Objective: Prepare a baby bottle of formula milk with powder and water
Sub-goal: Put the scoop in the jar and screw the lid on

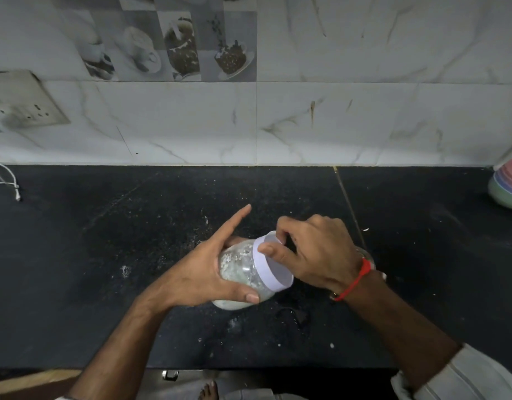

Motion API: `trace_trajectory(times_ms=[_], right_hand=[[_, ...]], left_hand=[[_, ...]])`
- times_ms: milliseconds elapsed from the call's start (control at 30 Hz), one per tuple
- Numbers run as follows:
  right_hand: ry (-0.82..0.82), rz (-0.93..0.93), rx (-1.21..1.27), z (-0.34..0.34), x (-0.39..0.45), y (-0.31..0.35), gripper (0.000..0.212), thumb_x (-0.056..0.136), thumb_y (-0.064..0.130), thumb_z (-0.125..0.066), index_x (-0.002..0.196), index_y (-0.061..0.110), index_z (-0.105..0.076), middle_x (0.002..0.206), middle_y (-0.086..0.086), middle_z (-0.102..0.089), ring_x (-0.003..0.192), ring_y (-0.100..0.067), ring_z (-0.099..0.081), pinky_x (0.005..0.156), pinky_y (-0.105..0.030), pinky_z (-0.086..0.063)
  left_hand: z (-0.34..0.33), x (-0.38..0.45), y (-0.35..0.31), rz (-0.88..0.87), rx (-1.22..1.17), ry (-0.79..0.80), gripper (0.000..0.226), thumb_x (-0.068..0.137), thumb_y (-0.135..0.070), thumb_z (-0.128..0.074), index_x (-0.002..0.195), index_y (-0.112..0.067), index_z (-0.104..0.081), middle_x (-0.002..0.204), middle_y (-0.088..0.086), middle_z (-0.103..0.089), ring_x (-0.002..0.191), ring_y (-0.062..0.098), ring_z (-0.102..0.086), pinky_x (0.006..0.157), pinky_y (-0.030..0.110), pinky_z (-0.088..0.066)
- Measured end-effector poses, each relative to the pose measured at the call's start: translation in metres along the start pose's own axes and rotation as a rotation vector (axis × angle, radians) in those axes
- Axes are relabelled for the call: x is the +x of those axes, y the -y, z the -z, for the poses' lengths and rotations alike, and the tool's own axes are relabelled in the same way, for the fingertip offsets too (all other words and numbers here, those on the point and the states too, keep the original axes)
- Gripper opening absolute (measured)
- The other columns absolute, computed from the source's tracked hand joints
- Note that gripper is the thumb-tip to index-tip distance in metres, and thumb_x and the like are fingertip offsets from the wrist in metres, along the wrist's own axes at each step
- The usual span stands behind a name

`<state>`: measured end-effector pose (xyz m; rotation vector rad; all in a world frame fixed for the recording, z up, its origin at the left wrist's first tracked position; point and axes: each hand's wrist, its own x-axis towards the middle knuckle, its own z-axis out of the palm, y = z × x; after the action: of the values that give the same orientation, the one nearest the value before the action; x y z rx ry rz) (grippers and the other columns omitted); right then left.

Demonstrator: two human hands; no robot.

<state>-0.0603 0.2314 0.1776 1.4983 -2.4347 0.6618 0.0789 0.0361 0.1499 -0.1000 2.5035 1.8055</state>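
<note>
A clear plastic jar (240,272) with white powder stuck to its inside is held tilted above the black counter (104,255), its mouth pointing right. My left hand (208,269) wraps the jar's body, with the index finger stretched out. My right hand (315,252) grips the rim of the jar's white lid (273,268) with thumb and fingers. A red thread bracelet sits on my right wrist. Behind that wrist part of a glass object (369,256) shows, mostly hidden. No baby bottle is visible.
White powder specks and a small wet patch (292,313) lie on the counter near its front edge. Stacked pastel bowls (507,186) stand at the far right. A wall socket (23,105) and white cable (6,180) are at the far left. Marble tiles back the counter.
</note>
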Motion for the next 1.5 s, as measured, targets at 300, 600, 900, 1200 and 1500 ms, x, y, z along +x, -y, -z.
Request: trace_trajectory(times_ms=[300,600,900,1200,1500], right_hand=[[-0.108,0.450,0.281,-0.028,0.002,0.006,0.064,0.095,0.064,-0.038,0.115,0.008,-0.064,0.087,-0.004,-0.065,0.068,-0.025,-0.063,0.060,-0.031,-0.048],[0.066,0.022,0.155,-0.022,0.003,0.037,0.071,0.089,0.083,-0.026,0.134,0.031,-0.045,0.109,0.006,-0.069,0.090,-0.022,-0.071,0.070,-0.041,-0.056],[-0.131,0.255,0.177,-0.045,-0.012,0.025,0.063,0.093,0.071,-0.039,0.119,0.019,-0.063,0.089,0.001,-0.061,0.062,-0.020,-0.059,0.052,-0.037,-0.046],[-0.043,0.036,0.049,-0.044,-0.015,0.011,0.065,0.091,0.074,-0.041,0.133,0.028,-0.057,0.102,0.007,-0.060,0.074,-0.014,-0.061,0.059,-0.033,-0.050],[0.014,-0.588,-0.032,-0.049,-0.073,-0.068,0.077,0.087,0.065,-0.059,0.154,0.036,-0.035,0.141,0.005,-0.047,0.124,-0.024,-0.048,0.105,-0.044,-0.045]], left_hand=[[0.001,-0.011,0.003,0.054,-0.198,0.043,0.128,0.060,-0.042,-0.100,0.162,-0.034,-0.022,0.144,0.016,-0.059,0.126,0.044,-0.062,0.103,0.054,-0.055],[0.022,-0.016,0.005,0.000,-0.077,-0.047,0.127,0.063,-0.033,-0.098,0.161,-0.045,-0.019,0.142,-0.003,-0.062,0.122,0.027,-0.069,0.099,0.048,-0.059],[-0.004,-0.015,0.000,-0.089,0.091,0.030,0.132,0.063,-0.020,-0.100,0.161,-0.050,-0.016,0.146,-0.017,-0.059,0.128,0.016,-0.065,0.102,0.042,-0.058],[-0.023,0.005,0.012,-0.077,0.325,-0.173,0.127,0.060,-0.061,-0.090,0.154,-0.066,-0.005,0.147,-0.030,-0.048,0.134,0.003,-0.052,0.104,0.041,-0.054],[-0.031,0.074,0.088,0.185,-0.009,-0.510,0.104,0.053,-0.065,-0.092,0.139,-0.054,-0.035,0.144,-0.001,-0.042,0.134,0.016,-0.030,0.111,0.038,-0.038]])
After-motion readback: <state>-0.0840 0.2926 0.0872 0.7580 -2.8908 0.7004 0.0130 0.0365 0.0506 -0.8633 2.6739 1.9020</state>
